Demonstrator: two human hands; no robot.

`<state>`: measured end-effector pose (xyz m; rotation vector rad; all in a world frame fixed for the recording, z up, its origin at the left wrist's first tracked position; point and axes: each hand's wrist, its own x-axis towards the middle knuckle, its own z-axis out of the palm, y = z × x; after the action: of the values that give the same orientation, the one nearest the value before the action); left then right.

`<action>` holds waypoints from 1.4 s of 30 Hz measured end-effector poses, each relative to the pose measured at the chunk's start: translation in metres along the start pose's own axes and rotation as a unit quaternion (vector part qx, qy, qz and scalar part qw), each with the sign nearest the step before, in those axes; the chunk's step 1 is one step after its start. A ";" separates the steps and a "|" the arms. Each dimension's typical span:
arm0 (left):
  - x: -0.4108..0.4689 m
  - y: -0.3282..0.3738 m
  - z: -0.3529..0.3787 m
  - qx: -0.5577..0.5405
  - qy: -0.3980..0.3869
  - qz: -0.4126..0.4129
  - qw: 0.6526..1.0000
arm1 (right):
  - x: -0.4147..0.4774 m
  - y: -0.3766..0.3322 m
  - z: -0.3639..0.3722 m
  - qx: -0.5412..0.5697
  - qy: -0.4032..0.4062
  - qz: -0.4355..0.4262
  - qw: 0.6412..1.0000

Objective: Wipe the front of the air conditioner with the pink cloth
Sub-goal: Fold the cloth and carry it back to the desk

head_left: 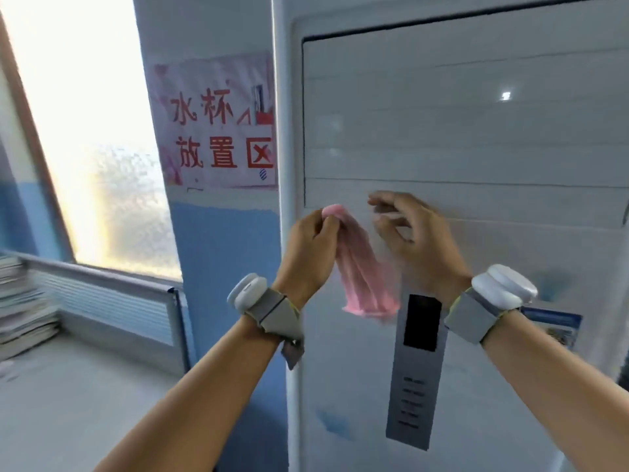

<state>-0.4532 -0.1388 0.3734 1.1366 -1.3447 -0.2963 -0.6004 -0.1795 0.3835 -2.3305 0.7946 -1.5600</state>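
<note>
head view | my left hand (311,248) pinches the top of the pink cloth (366,277), fingers closed on it; cloth hangs limp between both hands, in front of the air conditioner (476,137) | right hand (413,236) half open, fingers curled and blurred, just beside the cloth; I cannot tell if it touches | grey control panel (417,366) below the cloth

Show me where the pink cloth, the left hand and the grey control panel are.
pink cloth (366,284): head view, middle of the hanging part.
left hand (308,253): head view, back of the hand.
control panel (413,386): head view, grey face below the dark display.
</note>
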 end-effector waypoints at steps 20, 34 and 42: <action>-0.071 -0.272 -0.355 0.072 0.010 -0.425 0.902 | -0.062 -0.042 0.455 0.136 -0.402 0.198 0.883; -0.168 -0.530 -0.462 0.041 -0.032 -0.682 0.729 | -0.195 0.028 0.702 -0.001 -0.563 0.300 0.770; -0.181 -0.586 -0.461 0.180 -0.001 -0.654 0.735 | -0.224 0.062 0.730 -0.008 -0.485 0.342 0.805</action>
<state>0.1406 -0.0653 -0.1067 2.3005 -0.3500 -1.0679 -0.0228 -0.1867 -0.1191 -2.0403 1.1121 -0.0059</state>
